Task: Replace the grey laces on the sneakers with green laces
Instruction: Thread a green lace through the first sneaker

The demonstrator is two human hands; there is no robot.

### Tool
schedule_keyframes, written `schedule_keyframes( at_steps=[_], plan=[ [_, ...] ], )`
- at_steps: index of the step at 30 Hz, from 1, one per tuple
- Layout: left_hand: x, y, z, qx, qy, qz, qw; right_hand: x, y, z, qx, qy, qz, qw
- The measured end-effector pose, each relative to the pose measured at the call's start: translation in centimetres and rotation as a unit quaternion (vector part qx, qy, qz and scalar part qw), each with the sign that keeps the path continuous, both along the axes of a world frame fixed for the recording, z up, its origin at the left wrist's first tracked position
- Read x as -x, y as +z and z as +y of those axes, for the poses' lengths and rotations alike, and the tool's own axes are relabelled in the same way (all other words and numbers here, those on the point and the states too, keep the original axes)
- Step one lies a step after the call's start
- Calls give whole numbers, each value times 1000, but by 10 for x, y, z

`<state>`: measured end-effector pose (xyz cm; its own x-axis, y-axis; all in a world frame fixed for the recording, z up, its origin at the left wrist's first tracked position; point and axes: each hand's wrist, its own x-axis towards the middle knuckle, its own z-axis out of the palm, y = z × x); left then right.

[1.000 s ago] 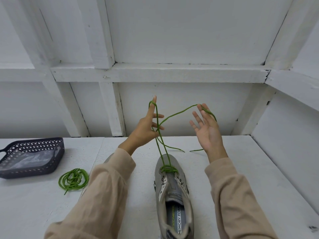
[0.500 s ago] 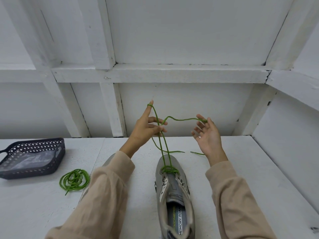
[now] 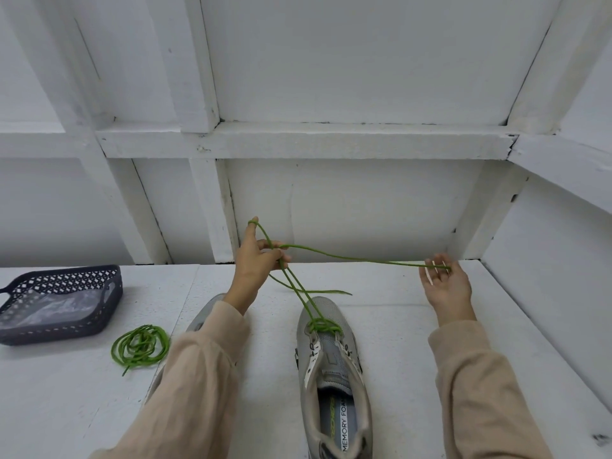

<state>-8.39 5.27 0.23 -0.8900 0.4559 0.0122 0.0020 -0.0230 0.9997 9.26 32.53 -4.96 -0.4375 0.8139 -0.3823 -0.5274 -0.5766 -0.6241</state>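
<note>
Head view: green lace [image 3: 347,258] pulled taut above a grey sneaker [image 3: 331,376] on the white bench [image 3: 397,342].
It rises from the toe eyelets and loops over the raised forefinger of the left grip [image 3: 258,260], whose other fingers curl round it. The right grip [image 3: 445,286] is half spread, its hold unclear. A coiled lace [image 3: 140,347] and dark basket [image 3: 49,329] lie left, with a white boarded wall [image 3: 364,61] behind.

person is wearing loose beige long sleeves, soft matte fabric; left sleeve [image 3: 198,376] and right sleeve [image 3: 480,385] are wrinkling, cuffs gathering at wrists; left hand [image 3: 256,261] and right hand [image 3: 447,288] showing bare
</note>
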Motion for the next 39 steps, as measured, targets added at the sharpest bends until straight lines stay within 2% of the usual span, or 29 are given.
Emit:
schedule_keyframes(
  at_steps=[2,4,5,7,9,13,14,15,19,21,22,24,26,28,30,33,36,39],
  plan=[
    [-2,3,3,-11,-22,-15,1000,1,3,-5,-25,48,-26,998],
    [-7,9,7,-21,-59,-23,998,6,8,-18,-60,157,-71,983],
    [-9,13,9,-27,-79,-26,996,10,10,-28,-85,229,-102,964],
    [-15,19,15,-42,-114,-36,992,18,15,-53,-147,359,-162,907],
    [-23,23,21,-44,-137,-31,989,27,16,-78,-222,432,-233,842],
    [-35,30,27,-41,-175,-18,984,45,26,-111,-411,450,-405,681],
    [-36,31,27,-47,-182,-23,982,46,31,-115,-436,449,-422,656],
    [-37,32,27,-55,-186,-29,980,47,36,-119,-449,455,-418,646],
    [-39,34,23,-68,-193,-39,978,41,53,-133,-466,530,-287,648],
    [-39,35,21,-57,-195,-28,979,40,54,-136,-482,524,-263,651],
    [-39,35,19,-46,-194,-19,980,39,55,-136,-485,508,-254,665],
    [-35,35,15,-1,-185,7,983,36,59,-132,-466,465,-221,719],
    [-26,34,7,88,-172,51,980,33,66,-123,-416,413,-170,792],
    [-13,30,-3,196,-162,100,962,29,71,-109,-353,364,-113,854],
    [-1,26,-14,255,-154,107,949,24,76,-96,-294,325,-62,897],
    [6,32,-30,222,-150,45,962,19,82,-82,-267,282,-23,921],
    [6,46,-38,116,-130,-8,985,18,93,-77,-267,265,33,926],
    [4,63,-37,21,-87,-4,996,18,112,-76,-306,250,51,917]
  ],
)
